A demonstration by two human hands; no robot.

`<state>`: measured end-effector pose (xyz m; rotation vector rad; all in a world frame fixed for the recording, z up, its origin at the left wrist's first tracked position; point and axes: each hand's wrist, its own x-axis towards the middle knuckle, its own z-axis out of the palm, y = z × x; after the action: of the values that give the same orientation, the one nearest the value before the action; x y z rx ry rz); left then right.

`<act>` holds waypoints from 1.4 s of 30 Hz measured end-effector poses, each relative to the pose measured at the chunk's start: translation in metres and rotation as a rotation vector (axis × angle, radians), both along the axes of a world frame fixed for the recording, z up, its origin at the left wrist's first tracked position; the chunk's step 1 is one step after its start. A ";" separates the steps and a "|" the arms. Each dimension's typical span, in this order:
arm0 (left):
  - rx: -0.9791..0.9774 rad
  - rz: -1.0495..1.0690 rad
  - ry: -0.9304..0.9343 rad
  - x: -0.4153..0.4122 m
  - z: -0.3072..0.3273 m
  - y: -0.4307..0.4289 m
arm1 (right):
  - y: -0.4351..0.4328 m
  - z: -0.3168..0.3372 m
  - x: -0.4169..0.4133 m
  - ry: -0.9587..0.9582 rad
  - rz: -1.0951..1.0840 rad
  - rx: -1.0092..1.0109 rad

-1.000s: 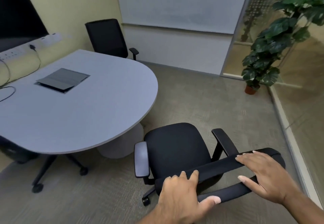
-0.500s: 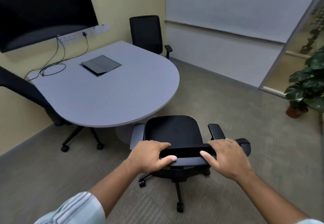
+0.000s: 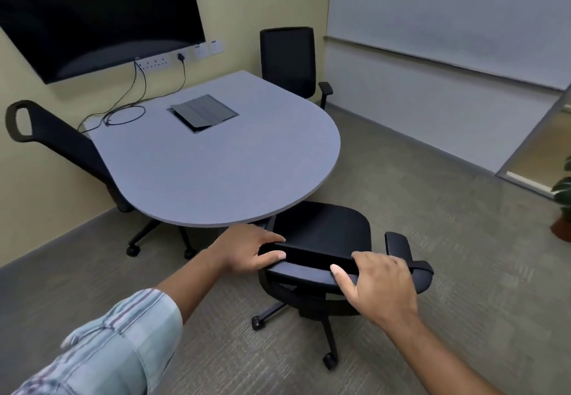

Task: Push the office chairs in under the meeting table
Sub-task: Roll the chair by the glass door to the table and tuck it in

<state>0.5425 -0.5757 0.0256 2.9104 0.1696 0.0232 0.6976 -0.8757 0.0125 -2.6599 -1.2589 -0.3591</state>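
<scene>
A black office chair (image 3: pixel 327 227) stands at the rounded near end of the grey meeting table (image 3: pixel 216 159). The front of its seat sits just under the table edge. My left hand (image 3: pixel 247 251) grips the left end of the chair's backrest top. My right hand (image 3: pixel 380 286) grips the right part of the same backrest. A second black chair (image 3: pixel 55 141) stands at the table's left side, tucked partly under. A third black chair (image 3: pixel 289 60) stands at the far end by the wall.
A dark wall screen (image 3: pixel 92 14) hangs at the left with cables (image 3: pixel 126 113) running down onto the table. A grey cable box (image 3: pixel 202 112) is set into the tabletop. A whiteboard (image 3: pixel 448 14) covers the right wall. A potted plant (image 3: pixel 562 209) stands at the right edge.
The chair has rolled toward the table, so its seat front now sits under the edge. Both hands stayed on the backrest. My view has swung left and closer.
</scene>
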 end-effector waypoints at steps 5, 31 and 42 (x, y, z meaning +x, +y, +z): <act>0.041 0.009 0.014 0.027 0.001 0.024 | 0.022 0.001 0.013 0.013 -0.022 -0.003; 0.049 0.078 0.054 0.147 0.003 0.074 | 0.078 -0.001 0.126 -0.022 -0.051 0.018; 0.004 0.198 0.038 0.158 0.000 -0.018 | 0.021 -0.003 0.232 0.008 0.200 0.034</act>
<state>0.7001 -0.5940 0.0252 2.8878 0.4636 0.0015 0.9292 -0.8545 0.0092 -2.4762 -1.4857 -0.3368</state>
